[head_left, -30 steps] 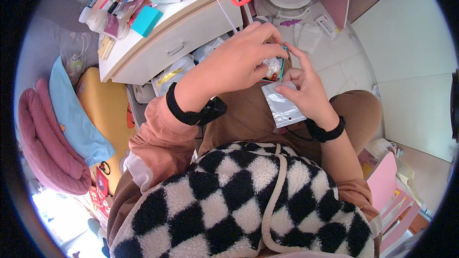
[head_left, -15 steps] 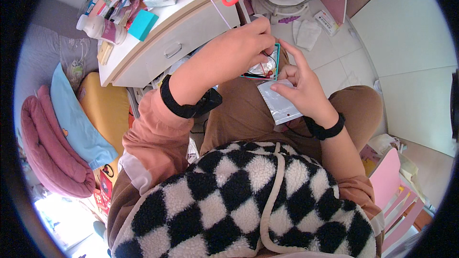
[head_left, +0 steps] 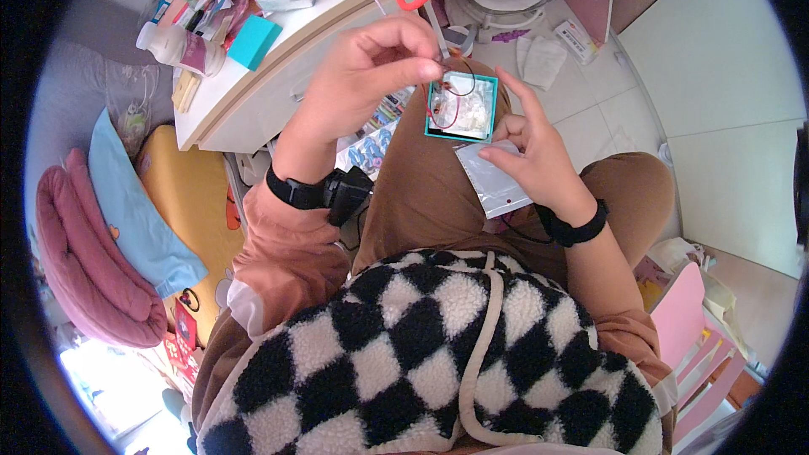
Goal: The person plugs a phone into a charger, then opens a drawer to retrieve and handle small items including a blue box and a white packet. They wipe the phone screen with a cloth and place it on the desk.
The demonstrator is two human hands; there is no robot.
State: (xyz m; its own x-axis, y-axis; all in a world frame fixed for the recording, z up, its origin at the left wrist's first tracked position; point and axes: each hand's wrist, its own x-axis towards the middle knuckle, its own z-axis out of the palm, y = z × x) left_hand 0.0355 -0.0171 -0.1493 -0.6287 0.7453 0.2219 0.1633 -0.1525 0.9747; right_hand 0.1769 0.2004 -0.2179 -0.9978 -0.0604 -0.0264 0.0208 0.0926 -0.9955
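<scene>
"Fleece [head_left: 421, 303] nearest you, in black and white checks?"

"Yes, it covers my front, on the near side of the turquoise box [head_left: 494, 109]. Beyond it are my brown trousers [head_left: 400, 185]; the box sits over my left thigh, near the knee."

"What about your right hand [head_left: 539, 152]?"

"It's at the box's lower right. I've got a pale plastic bag [head_left: 499, 184] under my thumb, just this side of the box, with my forefinger stretched along the box's right edge. I can't tell whether the lower fingers grip the box too."

"And your left hand [head_left: 375, 67]?"

"By the box's far left corner. Thumb and forefinger are pinched on a thin beaded string [head_left: 446, 82], red and black, looping down over the white stuffing [head_left: 474, 109] inside the box."

"Farther off?"

"Left of the box, a white drawer unit [head_left: 253, 114] carries a turquoise block [head_left: 254, 42]. Beyond the box, to its right, a white cloth [head_left: 539, 63] lies on tiles."
</scene>
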